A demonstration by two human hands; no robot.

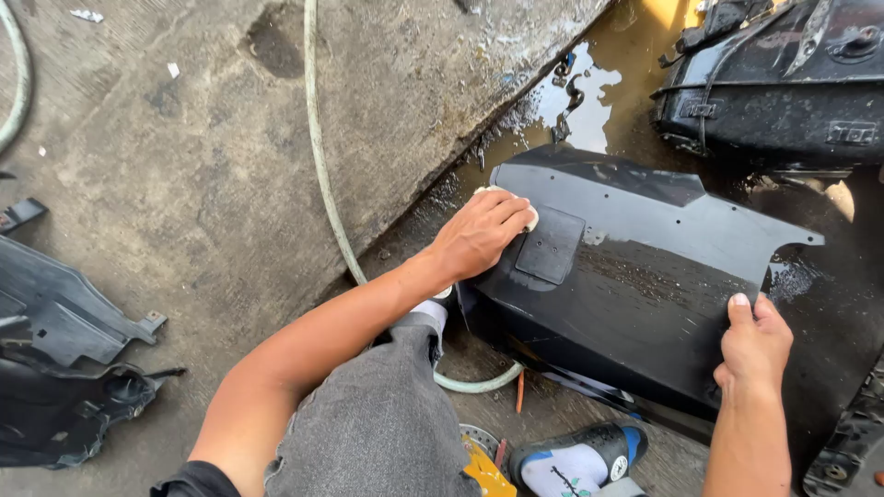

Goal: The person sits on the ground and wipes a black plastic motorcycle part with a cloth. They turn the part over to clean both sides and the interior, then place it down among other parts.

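Black plastic panel (645, 276), wet and glossy, lying under both hands; left hand (479, 237) pressed flat on its near-left corner, fingers closed over a pale sponge (531, 217); right hand (755, 345) clamped on the panel's lower right edge; pale hose (318, 156) running left of the left hand; puddle (589, 110) beyond it.

The left hand (481, 235) pressed a pale sponge (531, 217) flat against the far left corner of a wet black plastic panel (645, 276), while the right hand (755, 345) gripped the panel's near right edge. A pale hose (318, 156) ran across the concrete floor (184, 184) to the left, and muddy water (589, 101) pooled beyond the panel.
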